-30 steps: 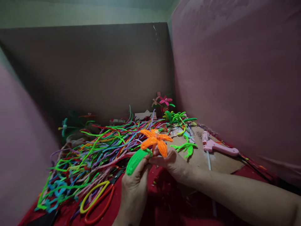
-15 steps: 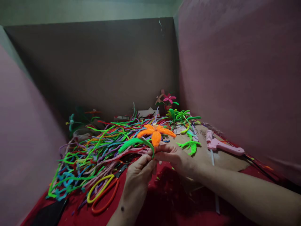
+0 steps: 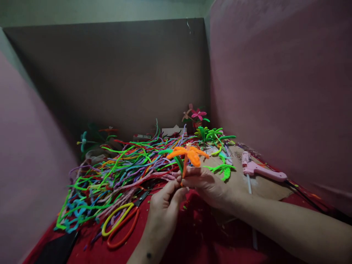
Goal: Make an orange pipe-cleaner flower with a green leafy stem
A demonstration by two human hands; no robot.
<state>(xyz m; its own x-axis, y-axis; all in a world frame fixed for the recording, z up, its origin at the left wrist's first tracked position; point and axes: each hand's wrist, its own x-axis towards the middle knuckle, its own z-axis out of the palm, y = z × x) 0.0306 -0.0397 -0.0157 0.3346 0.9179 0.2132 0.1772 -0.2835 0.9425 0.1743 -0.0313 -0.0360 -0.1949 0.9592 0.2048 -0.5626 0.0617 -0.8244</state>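
An orange pipe-cleaner flower [image 3: 194,158] stands above my two hands, its petals spread and its pale centre on top. My right hand [image 3: 209,185] pinches its stem from the right, the fingertips closed around it. From the left, my left hand [image 3: 165,201] has thumb and fingers closed at the stem's lower end, touching the right fingertips. A green pipe-cleaner leaf [image 3: 179,163] rises along the stem and bends left behind the petals. The fingers hide the exact join of leaf and stem.
Loose coloured pipe cleaners [image 3: 118,176] lie heaped at left. Scissors [image 3: 123,223] rest on the red cloth [image 3: 198,234]. A pink glue gun [image 3: 261,171] lies on cardboard [image 3: 272,189], near green pipe-cleaner leaves [image 3: 220,169]. Finished flowers [image 3: 198,114] stand at the back.
The orange flower has turned and shifted slightly right. The green leaf, which arched out to the left, now stands closer to the stem. Both hands keep hold.
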